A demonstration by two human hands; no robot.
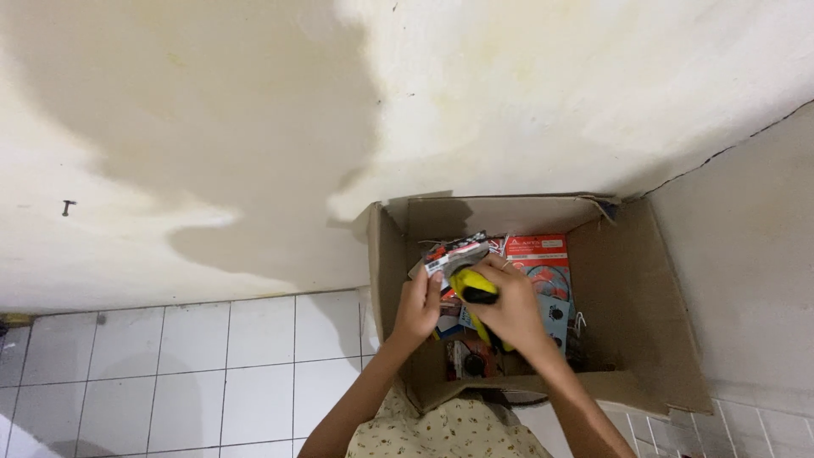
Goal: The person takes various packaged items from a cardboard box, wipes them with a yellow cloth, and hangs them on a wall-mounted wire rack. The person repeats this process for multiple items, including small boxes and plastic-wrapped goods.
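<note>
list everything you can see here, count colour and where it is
cardboard box: one, brown, open, on the floor in the corner against the wall
yellow tool: one, yellow and black, inside the box between both hands
red package: one, red with a disc picture, lying in the box behind the hands
small packets: a few, red, black and white, at the left hand's fingertips; exact count unclear
floor tiles: many, white, left of the box
wall: cream with darker stains, behind the box
nail: one, dark, in the wall far left
left hand: one, gripping the packets
right hand: one, closed on the yellow tool
</note>
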